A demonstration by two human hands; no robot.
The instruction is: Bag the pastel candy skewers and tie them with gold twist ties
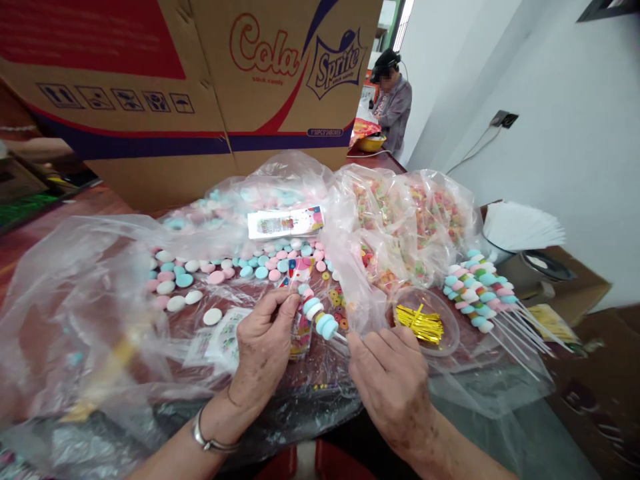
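Observation:
My right hand is closed round the white stick of a candy skewer, which points up and to the left. Its blue, white and pink candies are threaded in a row. My left hand, wearing a metal bangle, pinches a clear plastic bag with a colourful print, close beside the skewer's tip. The skewer lies in front of the bag; whether its tip is inside I cannot tell. Loose pastel candies and small ring candies lie just beyond my hands. Flat printed bags are left of my left hand.
A round clear tub of gold twist ties stands right of centre. Finished candy skewers are piled farther right. Behind are bagged ring candies, a stack of printed labels and a large carton. A person works beyond.

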